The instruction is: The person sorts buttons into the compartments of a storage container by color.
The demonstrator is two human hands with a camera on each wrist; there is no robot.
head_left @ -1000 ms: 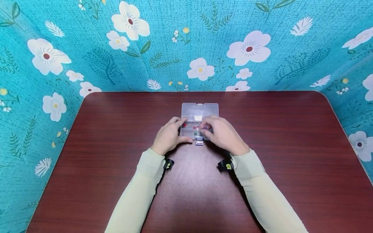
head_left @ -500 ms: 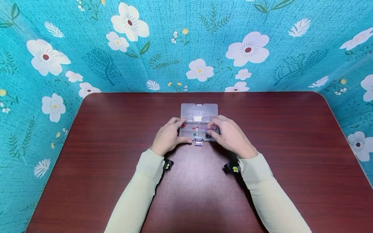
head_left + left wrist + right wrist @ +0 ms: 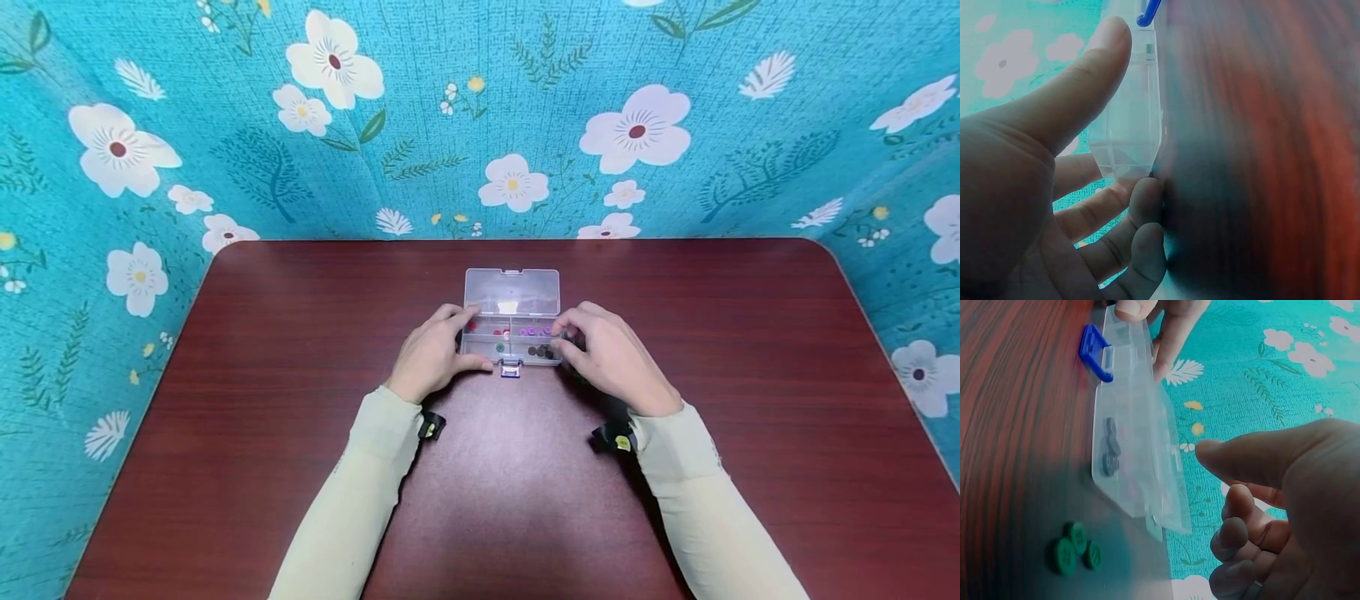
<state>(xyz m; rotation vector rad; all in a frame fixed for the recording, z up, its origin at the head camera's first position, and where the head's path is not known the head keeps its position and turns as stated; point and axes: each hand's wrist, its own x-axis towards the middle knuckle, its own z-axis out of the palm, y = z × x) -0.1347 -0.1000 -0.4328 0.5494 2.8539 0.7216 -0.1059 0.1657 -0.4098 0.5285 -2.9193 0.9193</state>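
Observation:
A clear plastic box (image 3: pixel 513 290) with its lid raised stands near the far side of the table. Red buttons (image 3: pixel 497 332) lie in its back left compartment and purple buttons (image 3: pixel 531 332) in the back right. Dark buttons (image 3: pixel 533 351) occupy the front right, a green button (image 3: pixel 500 347) the front left. My left hand (image 3: pixel 429 354) holds the box's left end, thumb along the front and fingers at the side. Beside the right end is my right hand (image 3: pixel 617 360), fingers loosely bent, nothing visible in them. Under it, three green buttons (image 3: pixel 1076 547) lie on the table in the right wrist view.
A blue latch (image 3: pixel 1092 355) hangs off the front of the box. The dark red wooden table (image 3: pixel 300 300) meets a turquoise flowered cloth (image 3: pixel 435 117) at its back edge. Black straps with cameras (image 3: pixel 431 426) are on both wrists.
My right hand has moved right, from over the box's right compartments to just past its right end, uncovering the purple and dark buttons. My left hand has stayed on the box.

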